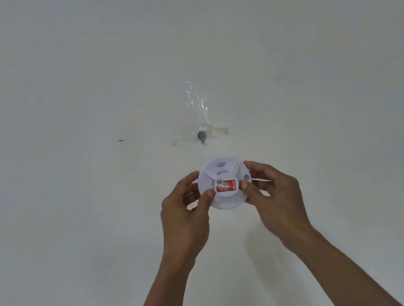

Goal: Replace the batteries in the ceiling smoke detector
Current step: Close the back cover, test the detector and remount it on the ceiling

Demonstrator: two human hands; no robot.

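Note:
A round white smoke detector [221,173] is held up close to the white ceiling [78,93], just below centre of the view. Its face carries a red sticker [226,185] and a small grey button [246,177]. My left hand [185,213] grips its left rim, thumb on the face beside the sticker. My right hand [272,195] grips the right rim, thumb on the face near the button. I cannot tell whether the detector touches the ceiling. No battery is visible.
A grey screw or hook [201,135] sticks out of the ceiling just above the detector, under strips of clear tape [196,103]. A small yellowish mark [120,140] lies to the left.

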